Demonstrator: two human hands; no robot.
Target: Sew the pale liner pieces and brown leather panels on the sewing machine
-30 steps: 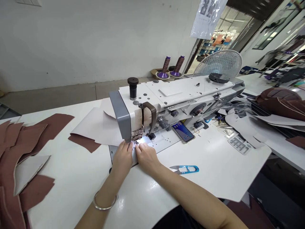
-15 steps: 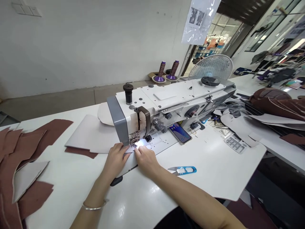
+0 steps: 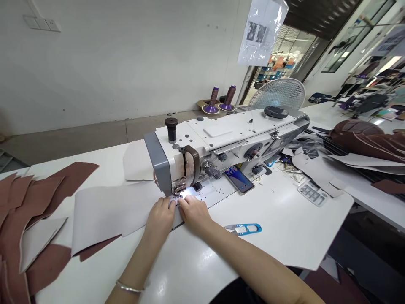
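Observation:
A sewing machine (image 3: 221,135) stands on the white table, its lamp lighting the area around the needle and presser foot (image 3: 179,191). A large fabric panel (image 3: 107,211), pale grey on top with brown showing underneath, runs from the left up to the foot. My left hand (image 3: 161,213) is closed at the panel's edge, just in front of the foot, its fingers bent together. Close beside it, my right hand (image 3: 193,211) has curled fingers pinching at the same spot. The fingertips hide the exact edge that they grip.
Thread snips (image 3: 245,229) with a blue handle lie right of my right forearm. A phone (image 3: 239,179) rests by the machine bed. Brown fabric pieces (image 3: 41,198) are piled at the left. Thread cones (image 3: 211,101), a fan (image 3: 278,93) and scraps (image 3: 311,164) are farther back.
The fabric panel has swung toward me and spread farther left along the table. My left hand has shifted slightly right, its fingers drawn closer together. My right hand has stayed nearly in place.

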